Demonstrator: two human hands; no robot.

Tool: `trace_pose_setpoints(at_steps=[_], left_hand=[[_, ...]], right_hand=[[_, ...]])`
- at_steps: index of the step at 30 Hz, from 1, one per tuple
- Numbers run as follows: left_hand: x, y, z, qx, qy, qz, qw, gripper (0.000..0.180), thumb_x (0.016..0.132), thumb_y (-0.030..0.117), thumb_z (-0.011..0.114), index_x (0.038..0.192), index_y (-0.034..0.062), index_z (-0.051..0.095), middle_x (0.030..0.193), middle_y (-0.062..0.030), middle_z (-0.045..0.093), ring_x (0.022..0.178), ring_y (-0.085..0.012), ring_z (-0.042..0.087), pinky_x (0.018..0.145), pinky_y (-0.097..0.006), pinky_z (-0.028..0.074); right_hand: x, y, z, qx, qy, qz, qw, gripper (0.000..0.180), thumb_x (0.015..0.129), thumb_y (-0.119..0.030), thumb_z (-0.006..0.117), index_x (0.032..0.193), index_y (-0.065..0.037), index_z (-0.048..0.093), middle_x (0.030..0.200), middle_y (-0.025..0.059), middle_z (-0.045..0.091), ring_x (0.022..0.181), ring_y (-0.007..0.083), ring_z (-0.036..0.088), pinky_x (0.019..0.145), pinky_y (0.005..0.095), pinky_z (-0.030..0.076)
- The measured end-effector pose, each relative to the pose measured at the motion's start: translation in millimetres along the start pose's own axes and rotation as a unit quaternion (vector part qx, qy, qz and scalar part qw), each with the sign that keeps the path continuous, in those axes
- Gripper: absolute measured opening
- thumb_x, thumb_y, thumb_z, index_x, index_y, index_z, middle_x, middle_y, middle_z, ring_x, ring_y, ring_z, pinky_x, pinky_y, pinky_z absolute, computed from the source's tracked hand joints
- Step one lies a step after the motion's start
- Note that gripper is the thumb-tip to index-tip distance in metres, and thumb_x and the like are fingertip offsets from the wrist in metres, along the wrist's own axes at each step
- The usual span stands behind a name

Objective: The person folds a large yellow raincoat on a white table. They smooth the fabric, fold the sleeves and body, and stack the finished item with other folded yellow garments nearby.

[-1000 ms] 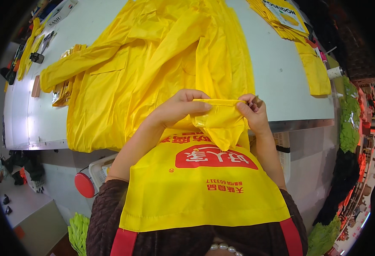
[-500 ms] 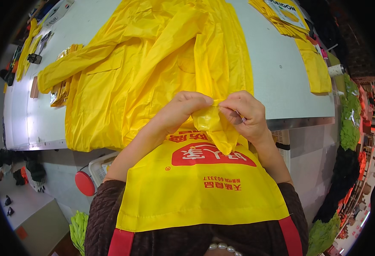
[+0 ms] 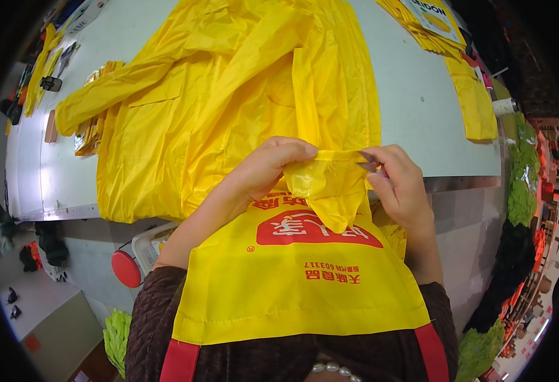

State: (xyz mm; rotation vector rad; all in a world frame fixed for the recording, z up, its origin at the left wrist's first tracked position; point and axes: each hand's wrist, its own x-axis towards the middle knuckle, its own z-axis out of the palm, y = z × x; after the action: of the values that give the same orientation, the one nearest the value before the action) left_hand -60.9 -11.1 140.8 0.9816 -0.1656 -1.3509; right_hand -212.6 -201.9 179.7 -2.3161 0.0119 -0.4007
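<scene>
A shiny yellow raincoat (image 3: pixel 228 108) lies spread over the table, its sleeve end (image 3: pixel 327 181) pulled towards me at the near edge. My left hand (image 3: pixel 263 170) is closed, pinching the sleeve's hem between thumb and fingers. At the other end of that hem is my right hand (image 3: pixel 401 184), closed around small thread snips (image 3: pixel 367 162). Their dark pointed blades stick out to the left beside the hem; most of the tool is hidden in the fingers. Loose threads show on the cuff. Below my hands hangs the yellow apron (image 3: pixel 305 305) that I wear.
The pale table (image 3: pixel 413 121) ends in a metal edge before me. At left are packed yellow bundles (image 3: pixel 91 130) and a small black object (image 3: pixel 51 84). Folded yellow pieces (image 3: pixel 476 105) and a thread cone (image 3: pixel 503 107) lie right. A red round stool (image 3: pixel 126 271) stands below.
My right hand has moved right, away from my left, and the snips' blades now show plainly. The sleeve end is spread wider; my left hand keeps its pinch.
</scene>
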Motion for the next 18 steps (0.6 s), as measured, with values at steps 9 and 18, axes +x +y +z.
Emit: trace_pose_setpoints(at_steps=[9, 18], left_hand=[[1, 0, 4, -0.007, 0.003, -0.005, 1.000, 0.024, 0.084, 0.016, 0.054, 0.095, -0.0043, 0.063, 0.091, -0.0100, 0.065, 0.082, -0.0139, 0.061, 0.077, -0.026, 0.047], [1, -3, 5, 0.015, 0.017, 0.009, 1.000, 0.024, 0.084, 0.016, 0.055, 0.095, -0.0033, 0.063, 0.089, -0.0095, 0.066, 0.080, -0.0135, 0.061, 0.075, -0.025, 0.048]], right_hand=[[4, 0, 8, -0.107, -0.020, -0.094, 0.990, 0.030, 0.073, -0.016, 0.070, 0.097, -0.003, 0.058, 0.070, 0.0080, 0.056, 0.057, 0.0222, 0.056, 0.050, 0.0303, 0.044], [9, -2, 15, -0.110, -0.023, -0.097, 0.989, 0.027, 0.074, -0.016, 0.068, 0.094, -0.004, 0.058, 0.069, 0.0080, 0.055, 0.058, 0.0228, 0.056, 0.049, 0.0307, 0.044]])
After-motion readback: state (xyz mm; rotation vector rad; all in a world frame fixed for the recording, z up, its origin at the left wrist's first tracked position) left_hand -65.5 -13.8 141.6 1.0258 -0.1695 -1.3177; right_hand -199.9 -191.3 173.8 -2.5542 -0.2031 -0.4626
